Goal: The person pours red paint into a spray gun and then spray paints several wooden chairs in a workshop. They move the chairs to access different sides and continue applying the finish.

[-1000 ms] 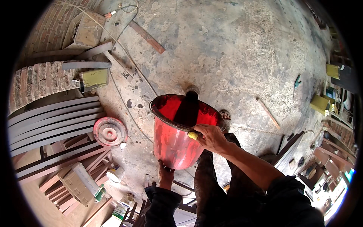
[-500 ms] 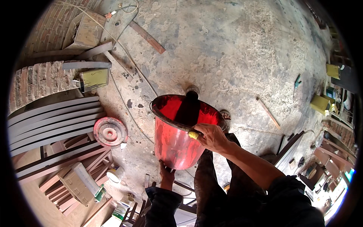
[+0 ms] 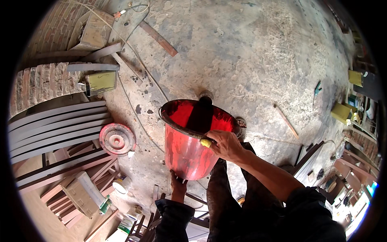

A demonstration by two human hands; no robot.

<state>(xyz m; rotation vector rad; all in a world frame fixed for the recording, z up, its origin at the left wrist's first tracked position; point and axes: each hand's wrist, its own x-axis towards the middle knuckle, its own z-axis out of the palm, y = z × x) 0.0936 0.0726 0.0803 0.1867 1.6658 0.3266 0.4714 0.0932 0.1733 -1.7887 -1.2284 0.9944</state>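
A large red bucket (image 3: 185,155), streaked and stained, is held tilted away from me in the middle of the view. A dark band of what looks like liquid runs across its inside to the far lip, where a small round container (image 3: 206,95) shows just beyond, partly hidden. My right hand (image 3: 225,145) grips the near rim at a yellow wrapped piece (image 3: 205,143). My left hand (image 3: 177,184) is closed on the underside of the bucket, its fingers partly hidden. My legs and feet are beneath, behind the bucket.
At left lie a round red-rimmed lid (image 3: 117,139), stacked grey boards (image 3: 56,125), brown timber, a cardboard box (image 3: 82,193) and a brick ledge (image 3: 38,84). Cables and wooden strips (image 3: 157,38) lie on the concrete floor (image 3: 262,60). Boxes and panels line the right side.
The bucket and both hands sit very slightly higher in the picture, as do the surroundings. Otherwise little differs; the dark band still runs to the far lip.
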